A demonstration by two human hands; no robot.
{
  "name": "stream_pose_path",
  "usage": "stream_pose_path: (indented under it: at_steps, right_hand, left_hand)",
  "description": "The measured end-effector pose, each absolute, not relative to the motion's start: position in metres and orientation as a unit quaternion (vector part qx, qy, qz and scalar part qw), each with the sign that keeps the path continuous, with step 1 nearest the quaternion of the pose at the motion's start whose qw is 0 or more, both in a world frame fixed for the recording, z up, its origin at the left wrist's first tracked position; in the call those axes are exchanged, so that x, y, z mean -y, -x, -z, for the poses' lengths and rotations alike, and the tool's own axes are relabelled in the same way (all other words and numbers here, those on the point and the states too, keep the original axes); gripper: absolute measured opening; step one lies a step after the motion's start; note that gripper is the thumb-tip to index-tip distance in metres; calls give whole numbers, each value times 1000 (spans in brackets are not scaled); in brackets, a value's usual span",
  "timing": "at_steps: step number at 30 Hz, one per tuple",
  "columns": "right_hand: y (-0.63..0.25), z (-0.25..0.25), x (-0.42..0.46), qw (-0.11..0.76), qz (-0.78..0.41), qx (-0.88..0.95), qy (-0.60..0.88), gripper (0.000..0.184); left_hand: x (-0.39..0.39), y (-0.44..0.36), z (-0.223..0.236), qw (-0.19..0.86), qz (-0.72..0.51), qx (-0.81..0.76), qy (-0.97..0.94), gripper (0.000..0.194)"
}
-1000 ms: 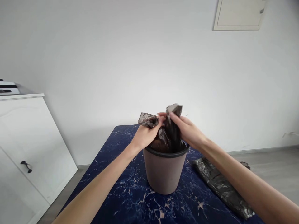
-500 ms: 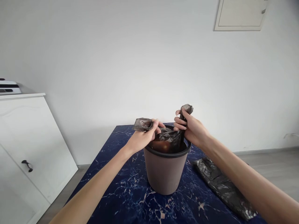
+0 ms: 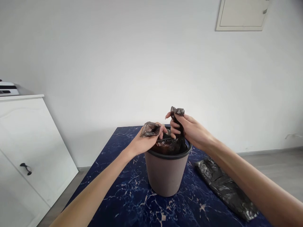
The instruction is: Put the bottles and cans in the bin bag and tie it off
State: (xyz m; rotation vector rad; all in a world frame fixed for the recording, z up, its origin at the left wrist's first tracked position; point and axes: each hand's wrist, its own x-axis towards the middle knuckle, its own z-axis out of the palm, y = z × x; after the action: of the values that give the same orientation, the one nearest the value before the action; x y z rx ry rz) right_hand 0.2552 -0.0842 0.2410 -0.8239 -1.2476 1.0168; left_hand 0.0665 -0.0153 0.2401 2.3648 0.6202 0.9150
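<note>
A brownish-grey trash can (image 3: 167, 175) with a black rim stands upright on a dark blue marbled table (image 3: 123, 192). Inside it sits a thin black trash bag (image 3: 167, 146), its upper part gathered above the opening. My left hand (image 3: 148, 138) is closed on one bunched end of the bag, over the left side of the rim. My right hand (image 3: 187, 127) grips the other bunched end, a little higher and to the right. The two hands are close together but apart. What lies in the bottom of the can is hidden.
A folded black plastic bag (image 3: 227, 189) lies on the table to the right, partly behind my right forearm. On the left stands a white cabinet (image 3: 30, 142) with a white and black device (image 3: 8, 89) on top. Behind the table rises a pale wall (image 3: 118, 63).
My right hand has moved left, towards my left hand, with its end of the bag. My left hand has shifted slightly right, and the bag between them has slackened.
</note>
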Motion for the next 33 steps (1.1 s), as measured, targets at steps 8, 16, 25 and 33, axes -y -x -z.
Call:
stream_pose_path:
  at_steps: [8, 16, 25, 33]
  right_hand:
    - [-240, -237, 69, 471, -200, 702, 495, 22]
    - [-231, -243, 62, 514, -347, 587, 521, 29]
    - [-250, -248, 74, 518, -428, 618, 408, 27]
    - [-258, -237, 76, 439, -65, 730, 519, 29]
  left_hand:
    - [20, -37, -255, 179, -354, -277, -875, 36]
    - [18, -25, -265, 161, -334, -326, -869, 47]
    - [22, -14, -276, 240, -220, -325, -888, 46]
    - [15, -18, -269, 245, -155, -336, -896, 54]
